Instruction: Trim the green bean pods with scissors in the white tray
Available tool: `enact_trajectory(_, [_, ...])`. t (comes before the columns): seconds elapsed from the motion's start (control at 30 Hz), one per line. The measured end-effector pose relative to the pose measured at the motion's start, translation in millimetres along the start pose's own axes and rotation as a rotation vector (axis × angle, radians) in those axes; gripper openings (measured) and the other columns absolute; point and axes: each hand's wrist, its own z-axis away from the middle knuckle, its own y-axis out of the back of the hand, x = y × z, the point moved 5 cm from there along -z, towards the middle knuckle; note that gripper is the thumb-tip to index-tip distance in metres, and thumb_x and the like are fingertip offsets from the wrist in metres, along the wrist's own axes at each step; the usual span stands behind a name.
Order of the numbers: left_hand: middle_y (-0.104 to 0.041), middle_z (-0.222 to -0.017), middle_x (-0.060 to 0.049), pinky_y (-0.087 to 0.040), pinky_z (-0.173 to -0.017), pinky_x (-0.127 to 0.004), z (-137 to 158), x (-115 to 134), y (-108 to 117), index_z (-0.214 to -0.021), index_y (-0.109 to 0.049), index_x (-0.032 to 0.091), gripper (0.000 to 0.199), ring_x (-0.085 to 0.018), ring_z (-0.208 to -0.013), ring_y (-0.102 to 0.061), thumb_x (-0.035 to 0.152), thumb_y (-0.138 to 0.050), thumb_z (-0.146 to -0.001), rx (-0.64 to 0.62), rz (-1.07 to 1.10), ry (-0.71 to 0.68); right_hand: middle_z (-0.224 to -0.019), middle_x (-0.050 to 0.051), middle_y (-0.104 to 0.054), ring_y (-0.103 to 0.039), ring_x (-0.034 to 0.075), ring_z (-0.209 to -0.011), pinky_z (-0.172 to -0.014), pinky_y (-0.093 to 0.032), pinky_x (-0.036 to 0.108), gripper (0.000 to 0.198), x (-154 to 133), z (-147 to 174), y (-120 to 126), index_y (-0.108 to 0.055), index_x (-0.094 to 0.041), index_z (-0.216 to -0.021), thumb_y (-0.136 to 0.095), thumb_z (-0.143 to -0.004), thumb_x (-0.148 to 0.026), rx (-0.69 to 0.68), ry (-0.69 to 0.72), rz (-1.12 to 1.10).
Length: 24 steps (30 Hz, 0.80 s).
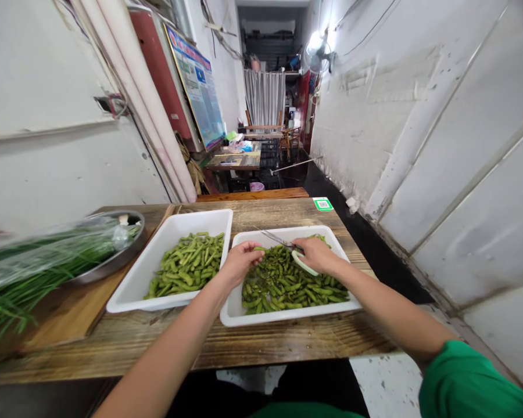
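Observation:
Over the right white tray (283, 316), my left hand (240, 261) pinches a green soybean pod (260, 249) between thumb and fingertips. My right hand (316, 254) grips a pair of scissors (303, 262) with pale green handles. Their metal blades stand apart and point left toward the pod. Beneath both hands lies a heap of soybean pods (287, 284), some of it hidden by the hands. To the left, a second white tray (131, 287) holds another pile of soybean pods (187, 264).
At the far left, long green stalks (9, 302) in clear plastic lie across a metal bowl (135, 241) and a wooden board (70, 313). A QR code card (323, 204) is at the back right of the wooden table (261, 354). Another table (239, 159) stands farther back.

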Motion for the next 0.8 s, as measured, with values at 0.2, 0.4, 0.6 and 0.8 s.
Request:
enact_trajectory(0.2, [-0.060, -0.075, -0.004, -0.039, -0.057, -0.020, 3, 2, -4, -0.086, -0.060, 0.013, 0.032, -0.009, -0.063, -0.053, 0.022, -0.068, -0.057, -0.113, 0.122, 0.080, -0.084, 0.006, -0.063, -0.055, 0.016, -0.075, -0.066, -0.033, 0.022, 0.028, -3, 0, 4, -0.055, -0.018, -0.101, -0.044, -0.076, -0.027, 0.046, 0.027, -0.047])
enact_trajectory(0.4, [-0.055, -0.066, 0.000, -0.030, -0.048, -0.019, -2, -3, -1, -0.086, -0.062, 0.011, 0.035, -0.005, -0.050, -0.040, 0.034, -0.065, -0.059, -0.061, -0.081, 0.016, -0.087, 0.006, -0.062, -0.054, 0.017, -0.078, -0.068, -0.033, 0.022, 0.030, -7, 1, 4, -0.055, -0.018, -0.102, -0.045, -0.074, -0.024, 0.035, 0.065, -0.068])
enact_trajectory(0.6, [-0.044, -0.050, 0.005, -0.025, -0.048, -0.020, 0, -3, -5, -0.069, -0.060, 0.012, 0.027, -0.007, -0.047, -0.035, 0.039, -0.054, -0.068, -0.138, -0.381, -0.140, -0.085, 0.005, -0.062, -0.054, 0.016, -0.077, -0.067, -0.033, 0.022, 0.031, -9, 3, 4, -0.055, -0.020, -0.102, -0.044, -0.073, -0.024, -0.003, 0.132, -0.070])
enact_trajectory(0.8, [-0.042, -0.050, 0.005, -0.024, -0.046, -0.020, -3, -9, -3, -0.086, -0.059, 0.013, 0.027, -0.007, -0.047, -0.032, 0.033, -0.054, -0.068, -0.126, -0.359, -0.104, -0.077, 0.005, -0.061, -0.051, 0.015, -0.067, -0.061, -0.032, 0.022, 0.030, -11, 6, 5, -0.057, -0.019, -0.099, -0.045, -0.072, -0.028, 0.006, 0.172, -0.066])
